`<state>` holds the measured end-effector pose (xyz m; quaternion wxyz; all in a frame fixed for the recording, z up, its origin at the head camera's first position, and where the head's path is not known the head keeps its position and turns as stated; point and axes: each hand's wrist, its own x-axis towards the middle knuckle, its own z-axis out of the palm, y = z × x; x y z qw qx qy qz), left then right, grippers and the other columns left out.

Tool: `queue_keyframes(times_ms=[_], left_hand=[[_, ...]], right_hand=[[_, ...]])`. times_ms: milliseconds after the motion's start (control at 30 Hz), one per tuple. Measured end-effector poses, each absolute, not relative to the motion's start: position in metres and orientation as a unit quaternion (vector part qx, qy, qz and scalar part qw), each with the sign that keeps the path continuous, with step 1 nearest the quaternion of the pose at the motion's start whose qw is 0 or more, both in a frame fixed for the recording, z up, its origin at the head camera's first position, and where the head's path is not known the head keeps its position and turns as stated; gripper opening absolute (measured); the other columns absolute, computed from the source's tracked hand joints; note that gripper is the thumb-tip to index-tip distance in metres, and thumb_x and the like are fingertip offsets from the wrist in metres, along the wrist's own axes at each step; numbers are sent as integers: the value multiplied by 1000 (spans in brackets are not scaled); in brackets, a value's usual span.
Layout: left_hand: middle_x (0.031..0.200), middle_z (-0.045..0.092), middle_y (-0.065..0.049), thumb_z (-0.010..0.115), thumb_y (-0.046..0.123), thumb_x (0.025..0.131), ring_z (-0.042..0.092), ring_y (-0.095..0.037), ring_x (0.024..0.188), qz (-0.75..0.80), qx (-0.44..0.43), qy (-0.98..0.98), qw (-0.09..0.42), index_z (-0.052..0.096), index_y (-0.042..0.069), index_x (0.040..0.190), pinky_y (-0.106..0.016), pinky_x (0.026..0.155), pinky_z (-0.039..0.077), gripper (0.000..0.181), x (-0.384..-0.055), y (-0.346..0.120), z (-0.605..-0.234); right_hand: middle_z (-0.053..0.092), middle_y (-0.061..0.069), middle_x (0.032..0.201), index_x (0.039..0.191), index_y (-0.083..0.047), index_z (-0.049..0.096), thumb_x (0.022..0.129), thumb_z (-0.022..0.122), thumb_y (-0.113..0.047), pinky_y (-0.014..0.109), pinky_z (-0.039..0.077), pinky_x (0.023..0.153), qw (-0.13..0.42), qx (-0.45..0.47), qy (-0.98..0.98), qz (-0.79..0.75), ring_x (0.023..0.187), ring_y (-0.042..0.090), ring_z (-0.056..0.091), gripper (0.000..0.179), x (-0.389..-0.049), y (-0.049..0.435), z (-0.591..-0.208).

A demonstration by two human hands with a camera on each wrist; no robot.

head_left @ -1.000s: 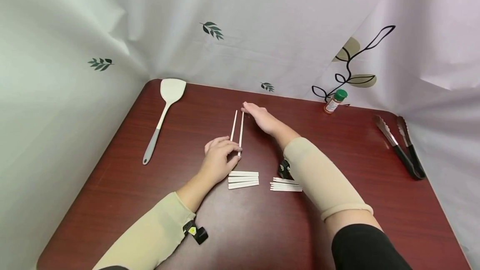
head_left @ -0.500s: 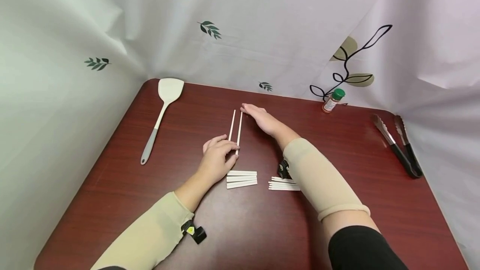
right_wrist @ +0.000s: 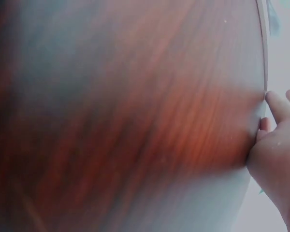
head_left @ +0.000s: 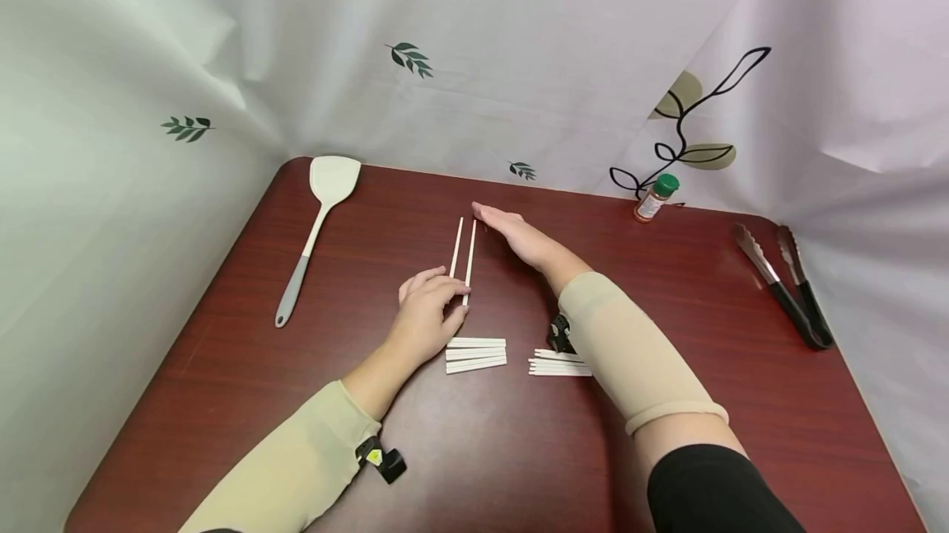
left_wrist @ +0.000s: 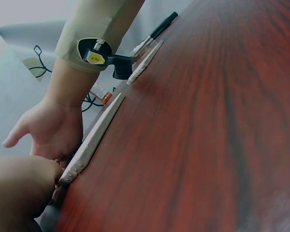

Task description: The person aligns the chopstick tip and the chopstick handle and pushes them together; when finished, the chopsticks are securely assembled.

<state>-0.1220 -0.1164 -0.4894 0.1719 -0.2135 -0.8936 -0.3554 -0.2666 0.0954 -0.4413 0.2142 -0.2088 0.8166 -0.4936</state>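
Two long white chopsticks (head_left: 471, 249) lie side by side on the table, pointing away from me with a narrow gap between them. My left hand (head_left: 424, 319) rests over their near part, its thumb and index finger at the near end of the right chopstick. The near end of the left chopstick (head_left: 455, 246) is hidden beneath this hand. My right hand (head_left: 522, 238) reaches to the far ends with straight fingers, its fingertips right at the right chopstick's tip. In the right wrist view, the right hand (right_wrist: 280, 154) shows at the right, its contact with the chopstick out of sight.
Short white sticks (head_left: 476, 355) lie near my left thumb. More white sticks (head_left: 558, 364) run partly under my right forearm. A spatula (head_left: 315, 236) lies left; a green-capped bottle (head_left: 652, 202) and tongs (head_left: 793, 294) are at right. Patterned cloth (head_left: 474, 63) hangs behind the table.
The whole view shifts slightly left. Both hands and the chopsticks stay in nearly the same places on the table.
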Motion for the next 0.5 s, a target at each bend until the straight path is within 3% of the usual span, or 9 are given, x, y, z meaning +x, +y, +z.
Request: queue_keyframes(times_ms=[267,500], left_hand=[[119,73,-7,83,15,87,57,-38,128,-389,-244,-863,210,78,9,109,-62,106,34,23,-122,-116,-489],[110,75,-7,77,6,89,65,-36,114,-424,-313,-814,244,79,8,104,-46,106,44,15,-122,-114,-485]], right_hand=[[28,4,175,164,-4,41,113,40,-44,45,11,129,239,-190,805,-508,162,19,16,64,-266,110,-434],[55,10,157,155,-5,54,109,60,-30,45,27,125,258,-176,793,-523,149,24,43,52,-258,123,-435]])
